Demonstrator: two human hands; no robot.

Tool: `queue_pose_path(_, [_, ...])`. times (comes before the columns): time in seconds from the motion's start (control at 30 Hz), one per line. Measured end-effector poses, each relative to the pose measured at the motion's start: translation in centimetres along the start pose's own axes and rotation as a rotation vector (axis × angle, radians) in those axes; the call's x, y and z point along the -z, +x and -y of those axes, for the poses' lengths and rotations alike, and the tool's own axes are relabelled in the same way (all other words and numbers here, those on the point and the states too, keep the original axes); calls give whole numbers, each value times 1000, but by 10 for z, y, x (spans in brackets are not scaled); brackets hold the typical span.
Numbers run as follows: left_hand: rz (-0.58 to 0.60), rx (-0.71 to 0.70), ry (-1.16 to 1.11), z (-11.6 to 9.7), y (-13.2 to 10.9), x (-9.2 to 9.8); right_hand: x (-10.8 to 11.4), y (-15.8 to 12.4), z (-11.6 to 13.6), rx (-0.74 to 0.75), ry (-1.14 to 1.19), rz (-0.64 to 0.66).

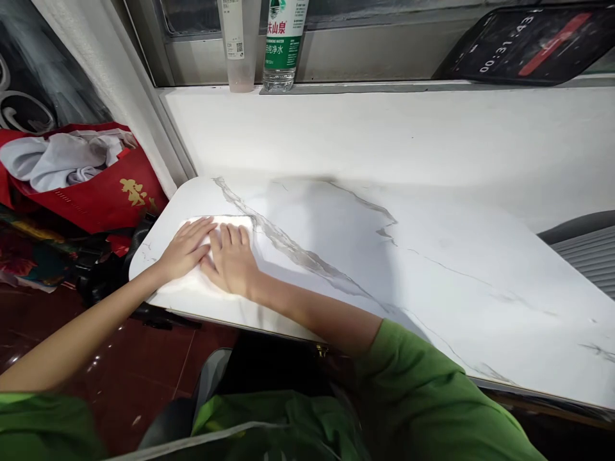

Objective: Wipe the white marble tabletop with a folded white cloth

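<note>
A white cloth (192, 285) lies flat near the left end of a white marbled table (442, 288). On its upper left part rests my left hand (185, 248), palm down with the fingers stretched out. My right hand (233, 261) lies beside it on the cloth, also flat, its fingers pointing away from me. The two hands almost touch at the thumbs. Neither hand grips the cloth; both press on it from above. The cloth's far edge shows beyond the fingertips, while its middle is hidden under the hands.
On the window ledge stand a translucent tall container (241, 70) and a water bottle (279, 57). A phone (533, 48) showing a timer leans at the right. A red bag (106, 205) with cloth inside is left of the table. A grey ribbed object (589, 256) sits at the right edge.
</note>
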State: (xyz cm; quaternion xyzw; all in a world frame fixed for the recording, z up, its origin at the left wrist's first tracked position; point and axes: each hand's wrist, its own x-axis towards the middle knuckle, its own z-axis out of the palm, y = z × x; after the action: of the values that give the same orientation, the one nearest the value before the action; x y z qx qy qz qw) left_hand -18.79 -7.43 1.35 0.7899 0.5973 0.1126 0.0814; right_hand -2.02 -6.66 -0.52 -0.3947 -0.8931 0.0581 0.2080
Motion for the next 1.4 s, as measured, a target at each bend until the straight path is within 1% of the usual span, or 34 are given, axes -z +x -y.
queue_pose_path(0.1, [-10,39,7,7,-44,10,-2,-9,34,52,76,36])
queue_pose_path(0.17, [-13,65,2,14,-61,16,-4,-8,50,78,113,63])
queue_pose_path(0.2, [-14,73,-2,18,-66,19,-5,-5,56,86,123,72])
queue_pose_path(0.27, [-22,77,-13,28,-67,23,-8,2,62,96,126,77])
queue_pose_path(0.37, [-34,62,-25,41,-53,25,-15,18,60,97,108,54])
queue_pose_path(0.43, [-36,45,-27,50,-36,24,-19,31,51,82,92,28])
queue_pose_path(0.53, [-41,14,-25,66,3,21,-26,59,29,51,68,-21])
queue_pose_path(0.6, [-51,-5,-23,78,36,19,-31,83,9,35,56,-39])
queue_pose_path(0.73, [-55,-42,-42,102,110,16,-42,135,-34,-39,29,-48])
queue_pose_path(0.83, [-53,-60,-77,115,158,14,-51,166,-58,-104,-1,-78])
queue_pose_path(0.9, [-48,-57,-102,121,179,12,-56,178,-69,-134,-13,-102])
queue_pose_path(0.97, [-44,-52,-118,126,190,10,-59,184,-74,-148,-17,-121])
queue_pose_path(1.07, [-50,-36,-109,126,189,7,-60,183,-75,-146,-15,-121])
queue_pose_path(1.2, [-52,-37,-74,115,168,7,-53,165,-67,-117,-16,-102])
queue_pose_path(1.3, [-55,-50,-52,95,140,7,-44,140,-56,-92,-12,-75])
queue_pose_path(1.4, [-39,-42,-19,65,99,5,-32,102,-43,-60,0,-51])
